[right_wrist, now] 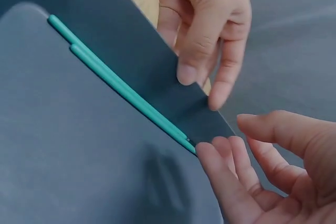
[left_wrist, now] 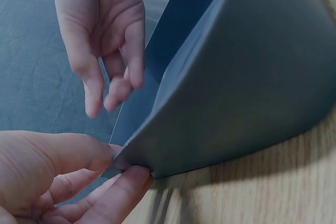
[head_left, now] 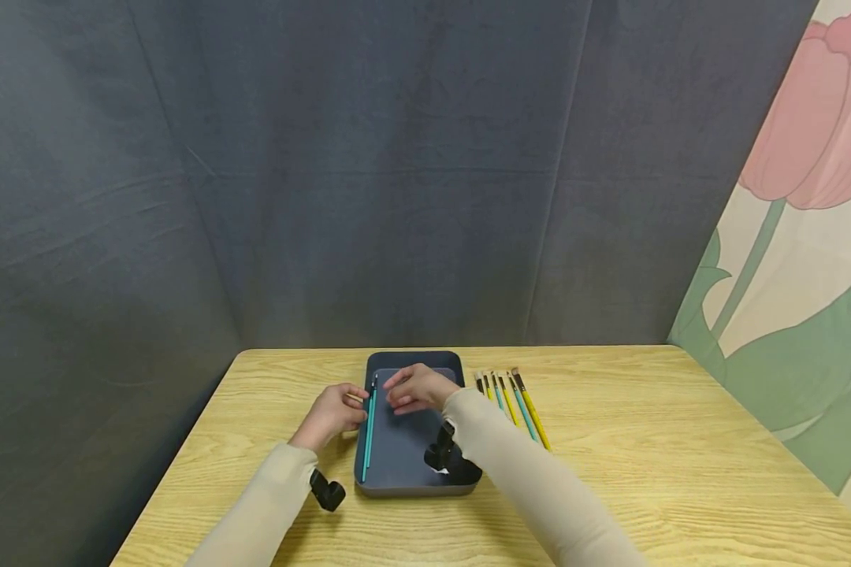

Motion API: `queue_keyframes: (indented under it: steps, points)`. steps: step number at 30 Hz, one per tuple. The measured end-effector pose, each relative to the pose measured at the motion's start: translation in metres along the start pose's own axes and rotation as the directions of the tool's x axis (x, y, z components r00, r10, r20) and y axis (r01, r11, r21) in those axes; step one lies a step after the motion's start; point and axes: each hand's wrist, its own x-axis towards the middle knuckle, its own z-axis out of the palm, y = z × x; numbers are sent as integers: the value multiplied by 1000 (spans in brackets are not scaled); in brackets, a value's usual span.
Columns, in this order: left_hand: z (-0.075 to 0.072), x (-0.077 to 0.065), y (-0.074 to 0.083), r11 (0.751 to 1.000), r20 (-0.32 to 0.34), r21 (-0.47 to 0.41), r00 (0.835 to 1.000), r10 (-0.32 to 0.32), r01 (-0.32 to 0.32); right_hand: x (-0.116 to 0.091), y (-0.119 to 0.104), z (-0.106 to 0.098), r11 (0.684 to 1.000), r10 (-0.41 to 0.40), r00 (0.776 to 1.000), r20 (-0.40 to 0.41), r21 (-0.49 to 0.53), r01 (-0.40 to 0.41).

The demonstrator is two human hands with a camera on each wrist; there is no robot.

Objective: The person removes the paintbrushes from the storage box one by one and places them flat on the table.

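Observation:
A dark grey-blue rectangular tray (head_left: 404, 445) sits on the wooden table in front of me. Along its left inner wall lie two teal-handled paintbrushes (head_left: 369, 437), side by side and lengthwise. My left hand (head_left: 335, 413) pinches the tray's left rim, thumb on the edge and fingers against the outer wall, as the left wrist view shows. Over the far part of the tray hovers my right hand (head_left: 420, 388), fingers loosely bent with nothing between them. In the right wrist view its fingertips (right_wrist: 207, 156) overlap the far end of the teal brushes (right_wrist: 126, 92), hiding the tips.
Right of the tray, several paintbrushes (head_left: 528, 405) with yellow and teal handles lie in a row on the wooden table (head_left: 645, 472), partly behind my right sleeve. A dark curtain (head_left: 397, 197) hangs behind the table, and a tulip-patterned cloth (head_left: 787, 260) is at the right.

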Motion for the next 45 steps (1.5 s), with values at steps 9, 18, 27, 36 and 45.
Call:
queue_keyframes:
  steps: [9, 18, 27, 36, 45]
  points:
    - [-1, -1, -1, 1000, 0, -11, 1000, 17, -17, 13, 5, 17, 1000, 15, 997, -77, -8, -15]
    - [-4, -2, 1, 1000, 9, -2, 1000, 15, -15, 25, 11, 30, 999, 31, 994, -109, 22, -29]
    - [-4, -2, -1, 1000, 9, 1, 1000, 28, -28, 27, 13, 41, 999, 23, 989, -143, 29, -20]
    - [-3, -2, -1, 1000, -1, -7, 1000, 28, -28, 26, 11, 46, 1000, 23, 981, -191, 10, -22]
    - [-3, -2, 1, 1000, 6, 1, 1000, 19, -19, 35, 16, 49, 1000, 15, 974, -226, 13, -12]
